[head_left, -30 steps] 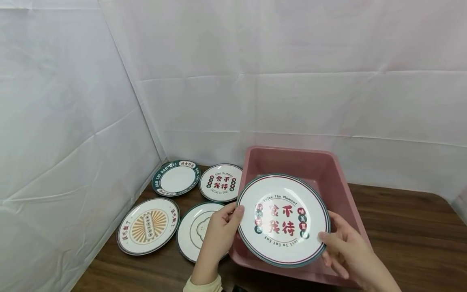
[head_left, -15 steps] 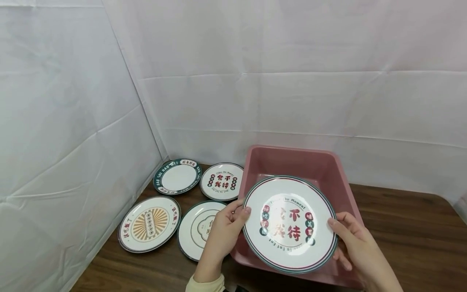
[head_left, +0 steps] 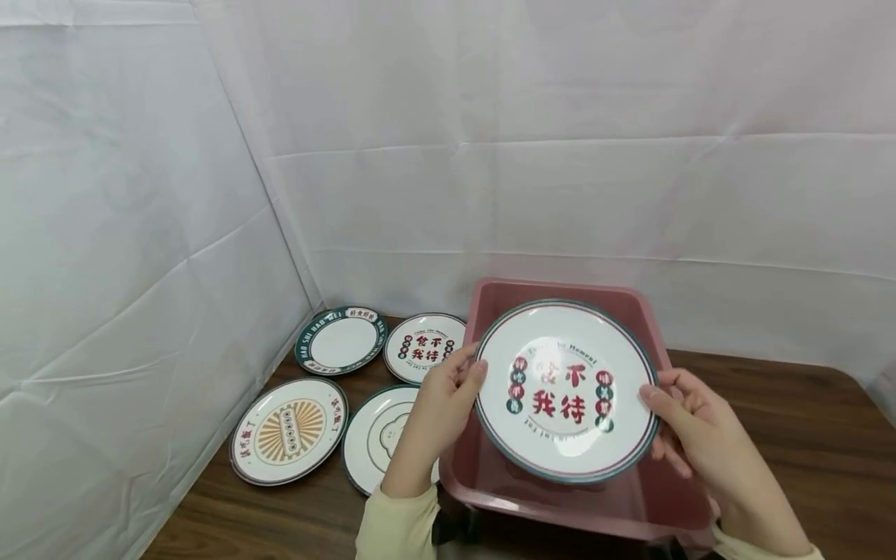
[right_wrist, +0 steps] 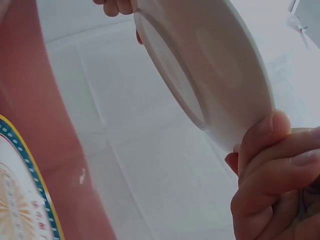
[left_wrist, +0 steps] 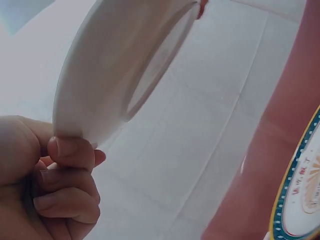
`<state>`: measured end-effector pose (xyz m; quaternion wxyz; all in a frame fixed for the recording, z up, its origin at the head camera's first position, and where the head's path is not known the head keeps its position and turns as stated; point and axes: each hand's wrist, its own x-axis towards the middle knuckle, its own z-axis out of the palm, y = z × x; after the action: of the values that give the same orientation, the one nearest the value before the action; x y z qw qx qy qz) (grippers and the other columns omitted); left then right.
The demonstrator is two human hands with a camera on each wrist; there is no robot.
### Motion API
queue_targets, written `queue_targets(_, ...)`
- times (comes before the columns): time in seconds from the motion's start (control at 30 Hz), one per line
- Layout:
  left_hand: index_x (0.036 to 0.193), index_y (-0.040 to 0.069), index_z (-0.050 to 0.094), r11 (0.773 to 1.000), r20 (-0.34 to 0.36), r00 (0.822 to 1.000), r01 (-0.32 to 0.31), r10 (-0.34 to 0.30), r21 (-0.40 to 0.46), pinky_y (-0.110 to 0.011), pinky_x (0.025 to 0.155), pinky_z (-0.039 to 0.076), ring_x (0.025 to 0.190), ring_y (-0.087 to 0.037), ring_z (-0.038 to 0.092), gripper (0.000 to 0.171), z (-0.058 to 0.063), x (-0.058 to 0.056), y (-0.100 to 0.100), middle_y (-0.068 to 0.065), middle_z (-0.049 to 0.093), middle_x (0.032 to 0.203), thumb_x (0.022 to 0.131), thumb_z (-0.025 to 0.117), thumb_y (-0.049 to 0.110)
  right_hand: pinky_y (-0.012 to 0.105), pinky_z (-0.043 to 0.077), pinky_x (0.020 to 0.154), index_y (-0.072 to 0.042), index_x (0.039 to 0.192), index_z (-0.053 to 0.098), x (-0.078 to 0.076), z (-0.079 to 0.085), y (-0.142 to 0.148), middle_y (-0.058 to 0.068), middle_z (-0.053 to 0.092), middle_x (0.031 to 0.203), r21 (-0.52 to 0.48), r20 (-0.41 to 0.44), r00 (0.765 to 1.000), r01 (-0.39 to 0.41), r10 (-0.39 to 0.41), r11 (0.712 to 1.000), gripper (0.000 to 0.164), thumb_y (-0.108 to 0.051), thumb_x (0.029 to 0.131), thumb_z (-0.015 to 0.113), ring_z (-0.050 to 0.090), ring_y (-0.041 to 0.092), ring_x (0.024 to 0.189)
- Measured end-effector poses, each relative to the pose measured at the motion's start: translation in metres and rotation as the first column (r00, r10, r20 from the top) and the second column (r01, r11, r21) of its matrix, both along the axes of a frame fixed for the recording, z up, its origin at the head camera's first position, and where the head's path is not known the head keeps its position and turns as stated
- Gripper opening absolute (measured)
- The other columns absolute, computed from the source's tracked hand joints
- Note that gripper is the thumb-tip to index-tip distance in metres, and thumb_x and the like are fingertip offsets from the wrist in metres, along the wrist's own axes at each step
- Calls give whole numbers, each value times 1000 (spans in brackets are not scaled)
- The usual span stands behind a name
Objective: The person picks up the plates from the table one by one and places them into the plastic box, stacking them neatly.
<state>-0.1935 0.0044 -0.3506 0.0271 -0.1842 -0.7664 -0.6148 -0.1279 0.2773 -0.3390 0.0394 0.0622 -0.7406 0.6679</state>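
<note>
Both hands hold a round white plate (head_left: 553,447) with red characters and a teal rim, tilted above the pink basin (head_left: 553,509). On its left edge my left hand (head_left: 444,397) pinches the rim, thumb on the face. The right edge is pinched by my right hand (head_left: 703,428) in the same way. From below, the wrist views show the pale underside of the plate (left_wrist: 105,65) and its foot ring. Another plate (left_wrist: 305,195), with a teal dotted band, yellow edge and sunburst, appears against the pink basin in both wrist views; the held plate hides it in the head view.
Left of the basin, several plates lie on the wooden table (head_left: 763,435): a green-banded plate (head_left: 341,342), a red-lettered plate (head_left: 423,342), a sunburst plate (head_left: 290,432) and a plate with a scalloped emblem (head_left: 371,447). White cloth (head_left: 560,194) hangs behind and at left.
The held plate has shifted slightly right, then risen in the head view, uncovering more of the basin's front. Both hands have moved with it, still gripping its rim. The plates on the table stay put.
</note>
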Motion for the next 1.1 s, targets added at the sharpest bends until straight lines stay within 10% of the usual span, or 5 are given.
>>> queue_targets(0.17, 131, 10, 52, 993, -50, 994, -97, 94, -61, -33, 85, 46, 95, -13, 58, 37, 14, -21, 19, -6, 63, 108, 99, 44, 27, 35, 20, 32, -2, 109, 43, -18, 17, 5, 3, 54, 52, -18, -33, 998, 48, -48, 999, 26, -23, 96, 51, 38, 8, 32)
queue_targets(0.43, 128, 13, 55, 974, -85, 978, -200, 191, -108, -36, 81, 48, 91, -17, 59, 34, 15, -54, 39, -8, 65, 106, 100, 40, 26, 28, 28, 35, -4, 110, 44, -49, 16, 6, 0, 53, 53, 73, -28, 986, 167, -165, 983, 31, -31, 96, 50, 41, 9, 38)
queue_targets(0.9, 130, 10, 51, 961, -18, 977, -211, 211, -178, -35, 89, 45, 103, -16, 58, 37, -12, -80, 58, -6, 62, 116, 100, 40, 29, 22, 39, 43, 6, 123, 40, -80, -11, 17, -7, 53, 57, 254, -31, 952, 301, -303, 919, 45, -31, 98, 43, 47, 8, 45)
queue_targets(1.1, 131, 11, 49, 907, -2, 975, -209, 224, -367, -38, 89, 45, 109, -19, 56, 38, -22, -88, 63, -6, 60, 120, 101, 38, 30, 25, 42, 45, 7, 127, 39, -87, -24, 20, 2, 53, 65, 357, -12, 949, 300, -316, 885, 48, -33, 99, 40, 49, 11, 50)
